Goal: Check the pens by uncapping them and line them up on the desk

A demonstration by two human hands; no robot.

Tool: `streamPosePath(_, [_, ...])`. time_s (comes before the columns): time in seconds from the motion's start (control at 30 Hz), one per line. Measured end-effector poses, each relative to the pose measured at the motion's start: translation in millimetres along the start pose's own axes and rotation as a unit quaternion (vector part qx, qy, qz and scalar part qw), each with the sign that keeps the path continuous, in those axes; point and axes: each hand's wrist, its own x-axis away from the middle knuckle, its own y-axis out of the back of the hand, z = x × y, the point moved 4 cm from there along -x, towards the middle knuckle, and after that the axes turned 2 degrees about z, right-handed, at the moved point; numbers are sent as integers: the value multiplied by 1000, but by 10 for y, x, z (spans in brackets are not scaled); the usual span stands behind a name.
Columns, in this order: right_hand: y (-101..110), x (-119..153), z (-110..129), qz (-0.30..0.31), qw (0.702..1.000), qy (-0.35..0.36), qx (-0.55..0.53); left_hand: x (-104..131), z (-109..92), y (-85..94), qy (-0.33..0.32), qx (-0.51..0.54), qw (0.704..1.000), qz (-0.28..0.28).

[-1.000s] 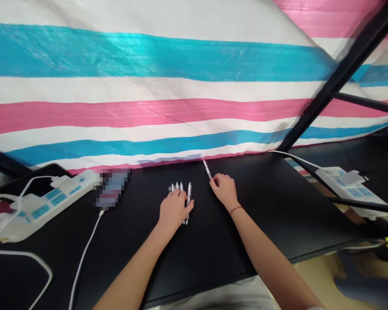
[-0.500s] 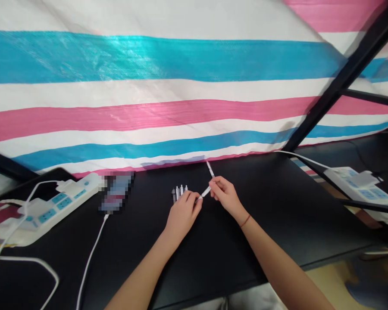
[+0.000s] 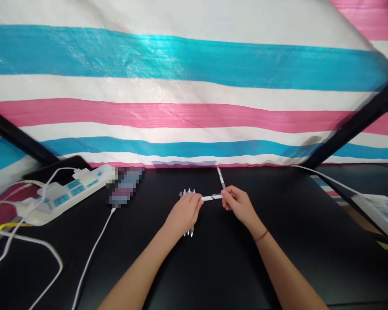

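Note:
A white pen (image 3: 211,197) lies level between my two hands. My left hand (image 3: 185,212) is closed, pinching its left end between thumb and fingers. Closed around its right end is my right hand (image 3: 238,201), with a red string on the wrist. Several more pens (image 3: 190,233) sit side by side under my left hand; only their two ends show. A second white pen (image 3: 220,177) points away from me beyond my right hand, its near end reaching the fingers. Whether those fingers touch it I cannot tell.
On the black table (image 3: 213,267), a phone (image 3: 126,187) with a white cable (image 3: 95,252) lies to the left, beside a white power strip (image 3: 74,193). Another power strip (image 3: 380,211) is at the far right. A striped sheet (image 3: 194,116) hangs behind.
The pen between my hands has turned from slanted to nearly level. My left hand has drawn back a little, uncovering the pens' near ends. The view has swung slightly right.

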Motion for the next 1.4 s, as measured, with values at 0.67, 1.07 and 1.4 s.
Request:
streamPosePath(0.67, [189,-30,-15,-30,996,81,18,-96,226,94,-1,83,996,-17])
streamPosePath(1.07, [81,11,28,46,998,-32,-34,-3,208,232,28,141,990,13])
streamPosePath(1.4, [24,26,13,48,998,-28,-19,159,226,165,81,213,973,-32])
